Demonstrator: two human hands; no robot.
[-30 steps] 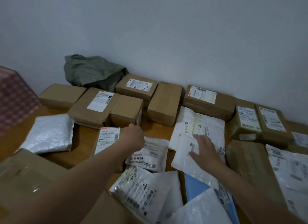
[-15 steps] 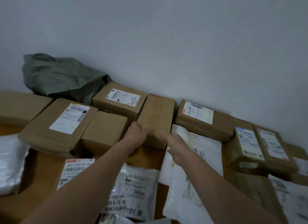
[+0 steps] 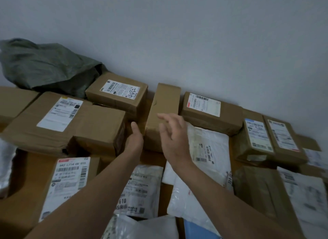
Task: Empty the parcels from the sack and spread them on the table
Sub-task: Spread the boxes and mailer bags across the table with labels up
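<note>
A plain brown box lies lengthwise toward the wall in the middle of the table. My left hand touches its near left corner, fingers together, holding nothing. My right hand hovers over its near end with fingers spread, blurred. The crumpled grey-green sack lies at the back left against the wall. Around the plain box sit a labelled box marked 4452, a small unlabelled box and a box with a red-and-white label.
Several more cardboard boxes and white plastic mailers cover the wooden table. Two labelled boxes stand at the right. A blue mailer lies near the front edge. The grey wall runs close behind the back row.
Both hands have reached forward from the mailers to the plain box. My right hand has risen and opened over its near end, and the view has moved closer.
</note>
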